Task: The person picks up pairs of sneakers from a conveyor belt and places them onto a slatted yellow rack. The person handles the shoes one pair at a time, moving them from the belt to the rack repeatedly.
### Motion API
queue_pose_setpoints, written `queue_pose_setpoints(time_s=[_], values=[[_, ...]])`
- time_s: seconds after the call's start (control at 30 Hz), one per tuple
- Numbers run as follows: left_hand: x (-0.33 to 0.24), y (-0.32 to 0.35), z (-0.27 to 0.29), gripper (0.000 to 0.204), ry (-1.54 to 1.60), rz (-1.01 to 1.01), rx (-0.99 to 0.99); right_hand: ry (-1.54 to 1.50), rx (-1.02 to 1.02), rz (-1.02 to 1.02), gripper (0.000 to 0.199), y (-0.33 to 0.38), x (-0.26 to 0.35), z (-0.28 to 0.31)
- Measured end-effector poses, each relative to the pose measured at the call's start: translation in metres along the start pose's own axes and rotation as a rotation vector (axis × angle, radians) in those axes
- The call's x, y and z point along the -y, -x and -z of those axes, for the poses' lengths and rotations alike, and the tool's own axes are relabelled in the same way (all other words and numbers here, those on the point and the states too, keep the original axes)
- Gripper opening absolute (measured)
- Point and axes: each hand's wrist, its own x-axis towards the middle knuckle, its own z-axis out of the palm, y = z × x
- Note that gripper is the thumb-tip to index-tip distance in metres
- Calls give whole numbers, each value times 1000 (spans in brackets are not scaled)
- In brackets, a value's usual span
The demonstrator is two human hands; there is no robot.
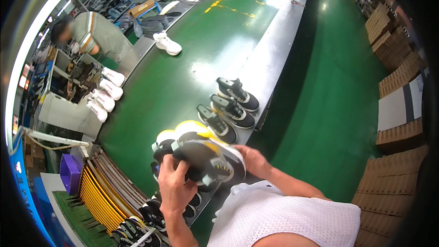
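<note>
At the far left, an angular purple bin (69, 174) is set beside a rack of narrow slats (103, 187), yellow and brown, lined up in parallel. Above them, smooth, rounded white shoes (112, 89) are ranged along the left edge of the glossy green worktop (151, 96), on which a single chunky white shoe (168, 45) is placed farther up. Over the worktop's near end, a dark sneaker (196, 153) with a thick, curved white-and-yellow sole is held; its upper is gripped by the curled fingers of the left hand (177, 184). Whether the sneaker behind it is gripped too cannot be told. Just beyond, three dark laced sneakers (233, 110) are lined up. The held sneaker's pale sole edge is clasped by the partly closed right hand (254, 161). At far right, ridged brown cardboard (388, 178) is stacked.
</note>
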Motion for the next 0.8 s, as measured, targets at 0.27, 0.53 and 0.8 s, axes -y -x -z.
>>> queue_pose_setpoints(time_s=[0.27, 0.53, 0.8], values=[[-58, -134, -74, 33, -231, -160, 77, 505, -695, 172, 47, 5, 138, 195], [-3, -240, -108, 44, -235, 4, 44, 1467, -798, 271, 52, -124, 164, 360], [140, -387, -220, 32, -151, 159, 14, 1996, -706, 204, 60, -273, 149, 443]])
